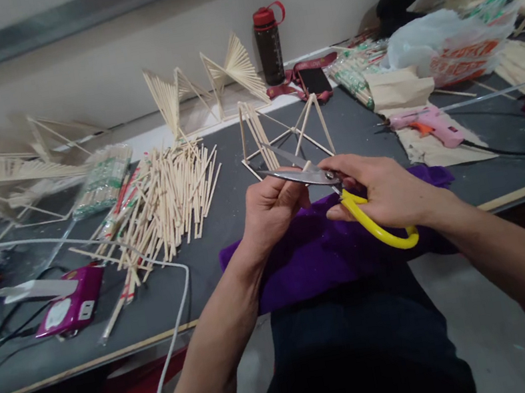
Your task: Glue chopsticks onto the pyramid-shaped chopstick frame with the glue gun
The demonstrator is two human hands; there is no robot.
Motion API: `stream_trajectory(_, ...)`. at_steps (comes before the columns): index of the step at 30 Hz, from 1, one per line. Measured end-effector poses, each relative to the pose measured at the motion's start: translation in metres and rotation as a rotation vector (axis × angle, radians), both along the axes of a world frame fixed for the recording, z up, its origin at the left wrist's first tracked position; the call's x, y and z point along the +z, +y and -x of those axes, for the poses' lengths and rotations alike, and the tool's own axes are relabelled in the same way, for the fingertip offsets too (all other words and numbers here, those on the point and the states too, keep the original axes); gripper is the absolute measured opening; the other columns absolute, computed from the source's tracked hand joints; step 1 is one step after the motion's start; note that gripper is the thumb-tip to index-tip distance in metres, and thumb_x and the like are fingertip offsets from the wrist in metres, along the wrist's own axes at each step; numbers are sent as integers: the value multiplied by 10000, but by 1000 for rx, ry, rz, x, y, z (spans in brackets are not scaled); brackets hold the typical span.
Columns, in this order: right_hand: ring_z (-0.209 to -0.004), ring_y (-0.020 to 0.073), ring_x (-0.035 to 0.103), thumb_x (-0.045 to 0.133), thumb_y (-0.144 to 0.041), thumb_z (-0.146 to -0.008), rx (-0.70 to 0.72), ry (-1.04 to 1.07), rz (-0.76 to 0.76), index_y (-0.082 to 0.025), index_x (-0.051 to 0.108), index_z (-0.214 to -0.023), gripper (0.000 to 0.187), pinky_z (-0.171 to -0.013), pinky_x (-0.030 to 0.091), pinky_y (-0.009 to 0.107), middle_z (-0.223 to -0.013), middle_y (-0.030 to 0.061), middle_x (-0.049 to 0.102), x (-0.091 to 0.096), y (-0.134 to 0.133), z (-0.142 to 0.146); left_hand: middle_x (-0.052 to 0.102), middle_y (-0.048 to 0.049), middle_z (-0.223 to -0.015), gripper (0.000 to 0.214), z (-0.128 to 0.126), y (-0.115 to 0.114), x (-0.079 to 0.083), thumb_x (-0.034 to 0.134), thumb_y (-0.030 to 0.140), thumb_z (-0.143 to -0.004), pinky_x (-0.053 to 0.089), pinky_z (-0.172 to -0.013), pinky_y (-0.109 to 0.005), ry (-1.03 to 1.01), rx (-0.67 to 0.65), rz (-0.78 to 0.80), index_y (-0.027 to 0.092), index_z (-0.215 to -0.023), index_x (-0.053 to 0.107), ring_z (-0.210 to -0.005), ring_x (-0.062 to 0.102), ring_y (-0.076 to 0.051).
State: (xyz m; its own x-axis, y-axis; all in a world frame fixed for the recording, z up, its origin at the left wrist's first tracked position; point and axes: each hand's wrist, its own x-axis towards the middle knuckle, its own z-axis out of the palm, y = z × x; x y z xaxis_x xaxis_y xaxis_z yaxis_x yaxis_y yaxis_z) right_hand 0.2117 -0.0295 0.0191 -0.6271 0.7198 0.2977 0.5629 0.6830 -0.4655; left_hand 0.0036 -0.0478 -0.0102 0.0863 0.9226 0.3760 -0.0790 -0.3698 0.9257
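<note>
My right hand [386, 188] grips scissors with a yellow handle [380, 230], their metal blades [297, 175] parted and pointing left. My left hand [275, 211] is closed at the blades, holding a thin wooden stick [306, 165] whose pale end shows between them; the rest of it is hidden by the fingers. Both hands are above a purple cloth [315, 262] at the table's front edge. Just beyond the blades stands a small open frame of glued sticks [315, 123].
Left of my hands lies a heap of loose sticks [175, 191], with a purple power strip [72, 301] and white cable nearby. A pink glue gun [427, 125] rests on brown paper at right. Behind are a fanned stick model [238, 72], a bottle [269, 46] and a phone [315, 82].
</note>
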Motion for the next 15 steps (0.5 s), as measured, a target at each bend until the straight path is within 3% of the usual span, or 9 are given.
stream_trajectory(2,-954,241,651,639,-280,-808,10,11,-24,-201,568,-1229,434,-829,516,368,-1186,87,675,-4,3,-1,574,8,-541,358,0,1,-1,680,459,-876,278,-409,-203,12,26,-21,169,-666,665,-420,402,-51)
stream_trajectory(6,-1021,269,642,588,-160,-748,11,12,-44,-193,571,-1242,495,-846,524,381,-1155,99,679,-7,6,-2,578,11,-544,346,0,3,-4,674,424,-890,284,-416,-205,10,53,-42,173,-653,657,-431,409,-49)
stream_trajectory(15,-1018,324,648,537,-111,-755,-8,-22,-42,-87,595,-1259,508,-855,525,422,-1204,189,660,-5,5,-1,615,31,-600,169,2,6,-8,628,339,-939,283,-414,-195,38,-6,-26,215,-853,703,-445,397,-33)
